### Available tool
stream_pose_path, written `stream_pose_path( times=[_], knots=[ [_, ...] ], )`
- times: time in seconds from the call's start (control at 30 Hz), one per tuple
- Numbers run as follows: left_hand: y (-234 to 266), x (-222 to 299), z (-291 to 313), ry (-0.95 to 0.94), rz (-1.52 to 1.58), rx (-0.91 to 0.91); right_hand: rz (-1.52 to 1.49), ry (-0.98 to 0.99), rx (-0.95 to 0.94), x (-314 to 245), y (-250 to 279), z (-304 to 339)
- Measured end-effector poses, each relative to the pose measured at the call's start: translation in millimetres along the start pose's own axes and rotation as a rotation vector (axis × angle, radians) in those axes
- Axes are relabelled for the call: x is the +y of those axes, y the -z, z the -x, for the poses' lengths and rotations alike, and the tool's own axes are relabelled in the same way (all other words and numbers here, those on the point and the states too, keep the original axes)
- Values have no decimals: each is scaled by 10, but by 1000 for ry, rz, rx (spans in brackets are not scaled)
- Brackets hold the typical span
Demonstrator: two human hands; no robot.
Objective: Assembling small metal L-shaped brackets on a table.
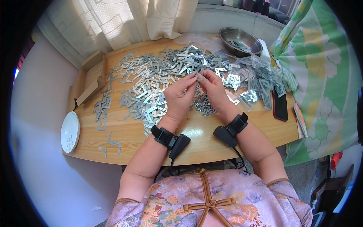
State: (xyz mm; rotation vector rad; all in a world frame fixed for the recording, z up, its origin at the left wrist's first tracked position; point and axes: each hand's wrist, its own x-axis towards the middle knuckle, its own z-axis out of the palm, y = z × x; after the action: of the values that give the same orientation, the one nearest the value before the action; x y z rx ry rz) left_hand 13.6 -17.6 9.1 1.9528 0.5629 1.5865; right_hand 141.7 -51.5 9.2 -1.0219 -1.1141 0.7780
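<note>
My left hand (178, 97) and my right hand (214, 90) meet over the middle of the table, fingertips pinched close together. Between them shows a bit of something small and grey, mostly hidden by the fingers, too small to name. Just below the fingers lies a heap of small metal hardware pieces (204, 105), perhaps nuts or screws. A wide pile of flat L-shaped metal corner brackets (145, 89) with holes spreads to the left of and beyond my hands. Shiny plates with holes (231, 81) lie by my right hand.
Clear plastic bags of metal parts (262, 75) lie at the right, beside a dark phone (280, 106). A steel bowl (241, 41) holds some parts at the back. An open cardboard box (90, 77) and a white plate (70, 132) stand at the left edge. Several loose brackets (110, 139) lie nearer.
</note>
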Motion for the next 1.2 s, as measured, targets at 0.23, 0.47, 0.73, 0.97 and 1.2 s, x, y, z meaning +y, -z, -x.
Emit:
stream_pose_path(
  times=[0.23, 0.47, 0.73, 0.97, 1.2],
  knots=[
    [56, 80, -43, -323, -311, -53, -337, -196, -145, 4, 37, -45],
    [-1, 77, -8, 67, -68, 24, -227, -179, -177, 18, 49, -31],
    [-6, 66, 1, 42, -80, 46, 7, -66, -124, 13, -2, 5],
    [6, 58, -45, -240, -219, 26, -178, -147, -156, 9, 7, 3],
    [-11, 44, -5, -27, -96, -1, -121, -145, -177, 13, 34, -13]
  ],
)
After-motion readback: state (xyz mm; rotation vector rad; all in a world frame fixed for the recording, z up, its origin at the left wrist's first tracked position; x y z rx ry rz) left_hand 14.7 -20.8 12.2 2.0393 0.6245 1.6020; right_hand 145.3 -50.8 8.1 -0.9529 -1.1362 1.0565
